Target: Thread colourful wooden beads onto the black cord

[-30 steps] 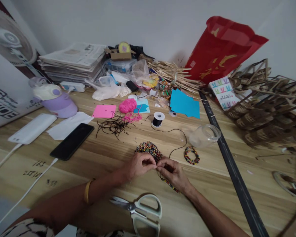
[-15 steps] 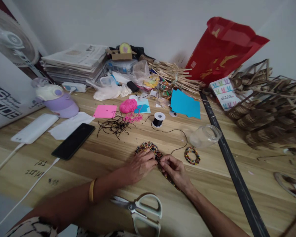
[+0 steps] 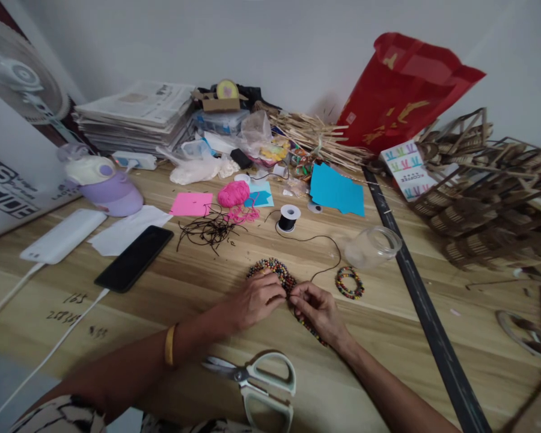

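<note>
A heap of small multicoloured beads [image 3: 273,264], apparently strung, lies in front of my hands. My left hand [image 3: 256,300] rests against its near side, thumb and fingers pinched together; what they hold is too small to make out. Close beside it, my right hand [image 3: 318,310] is closed in a pinch on thin black cord [image 3: 328,236], which runs from a white-flanged spool [image 3: 290,218] to behind the fingers. A beaded strand [image 3: 313,332] hangs down under the right hand onto the table. To the right lies a coiled bead bracelet [image 3: 350,282].
White-handled scissors [image 3: 270,379] lie near the front edge. A glass jar [image 3: 372,246] stands right of the spool. Black cord scraps [image 3: 211,231], pink yarn [image 3: 233,193] and a phone [image 3: 134,258] lie to the left. Woven baskets [image 3: 478,210] and a red bag [image 3: 406,96] stand at right.
Both hands stay close together at the bead heap, with only slight finger movement. The view has shifted a little, so things on the right appear slightly further left.
</note>
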Available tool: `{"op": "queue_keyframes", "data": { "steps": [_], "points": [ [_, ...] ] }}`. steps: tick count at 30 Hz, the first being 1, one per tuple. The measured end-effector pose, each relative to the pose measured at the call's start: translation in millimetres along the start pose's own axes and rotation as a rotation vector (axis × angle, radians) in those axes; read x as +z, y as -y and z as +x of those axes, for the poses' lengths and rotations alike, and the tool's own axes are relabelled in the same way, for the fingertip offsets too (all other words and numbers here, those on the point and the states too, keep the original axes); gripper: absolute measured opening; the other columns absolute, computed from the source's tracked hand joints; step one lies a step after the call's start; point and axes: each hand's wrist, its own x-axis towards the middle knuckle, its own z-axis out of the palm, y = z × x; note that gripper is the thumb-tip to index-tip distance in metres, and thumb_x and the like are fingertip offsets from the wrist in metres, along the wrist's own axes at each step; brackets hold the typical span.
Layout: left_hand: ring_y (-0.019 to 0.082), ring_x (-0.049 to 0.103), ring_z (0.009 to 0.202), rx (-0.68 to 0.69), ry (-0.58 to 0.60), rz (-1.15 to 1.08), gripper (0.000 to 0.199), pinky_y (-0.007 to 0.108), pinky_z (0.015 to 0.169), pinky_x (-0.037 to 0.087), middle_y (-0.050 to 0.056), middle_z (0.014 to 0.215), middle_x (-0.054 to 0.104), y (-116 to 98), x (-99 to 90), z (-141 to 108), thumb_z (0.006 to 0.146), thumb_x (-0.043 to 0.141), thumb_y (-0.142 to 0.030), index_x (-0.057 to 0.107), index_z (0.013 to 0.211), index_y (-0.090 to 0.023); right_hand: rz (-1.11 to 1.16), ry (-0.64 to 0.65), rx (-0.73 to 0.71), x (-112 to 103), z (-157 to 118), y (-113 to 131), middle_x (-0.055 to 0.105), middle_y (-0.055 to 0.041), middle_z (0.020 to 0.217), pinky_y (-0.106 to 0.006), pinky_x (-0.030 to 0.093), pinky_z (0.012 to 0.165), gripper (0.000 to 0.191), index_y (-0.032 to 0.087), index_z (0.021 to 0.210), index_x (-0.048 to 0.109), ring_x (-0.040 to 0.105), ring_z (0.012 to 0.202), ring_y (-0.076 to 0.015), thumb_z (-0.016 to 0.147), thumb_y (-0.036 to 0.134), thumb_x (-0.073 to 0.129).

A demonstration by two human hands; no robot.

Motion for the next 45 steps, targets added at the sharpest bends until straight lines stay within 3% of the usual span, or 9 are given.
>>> {"op": "queue_keyframes", "data": {
  "steps": [5, 12, 45],
  "points": [
    [0.014, 0.061, 0.071, -0.197, -0.112, -0.321, 0.005, 0.025, 0.071, 0.047, 0.004, 0.073, 0.069, 3.4, 3.5, 1.0, 0.077, 0.064, -0.015, 0.069, 0.075, -0.015, -0.016, 0.004, -0.013, -0.3, -0.2, -2.4, 0.055, 0.0028, 0.055, -0.018, 0.038, 0.042, 0.033, 0.017, 0.076, 0.059, 0.045, 0.045, -0.0075, 0.074, 0.048, 0.07],
    [0.013, 0.062, 0.065, -0.4, -0.04, -0.472, 0.008, 0.021, 0.062, 0.047, 0.005, 0.071, 0.07, 0.1, -2.2, 1.3, 0.072, 0.066, -0.016, 0.071, 0.076, -0.012, -0.039, 0.047, -0.038, -3.0, -0.7, -6.0, 0.053, 0.0026, 0.056, -0.019, 0.035, 0.044, 0.03, 0.017, 0.074, 0.059, 0.043, 0.048, -0.0081, 0.078, 0.045, 0.066],
    [0.014, 0.063, 0.067, -0.405, 0.0, -0.536, 0.01, 0.02, 0.063, 0.049, 0.005, 0.074, 0.071, 3.9, 2.3, -0.9, 0.07, 0.065, -0.014, 0.071, 0.077, -0.011, -0.088, 0.095, -0.07, -1.6, -2.1, -0.2, 0.049, 0.0025, 0.06, -0.02, 0.034, 0.049, 0.029, 0.016, 0.072, 0.056, 0.042, 0.052, -0.0088, 0.079, 0.043, 0.064]
  ]
}}
